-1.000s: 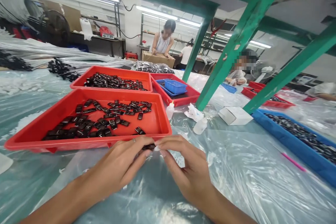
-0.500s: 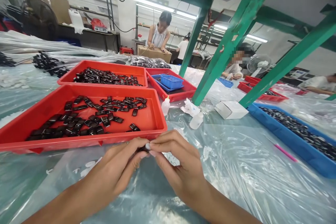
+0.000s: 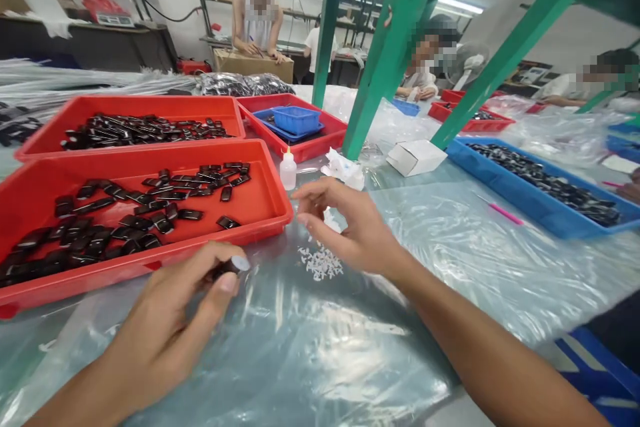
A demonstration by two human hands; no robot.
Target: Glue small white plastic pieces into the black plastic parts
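Pinching: left hand (image 3: 167, 320) | black piece (image 3: 226, 269): glossy, pale round end (image 3: 241, 263) | right hand (image 3: 353, 227): unclenched

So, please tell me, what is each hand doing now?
Left hand: closed on a dark piece with a whitish round end.
Right hand: partly open, fingers curled, nothing visible held.

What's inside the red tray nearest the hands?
Loose glossy black pieces lie in the near red tray, heaped toward the left, with bare floor at right. Whatever lies beneath the heap is covered.
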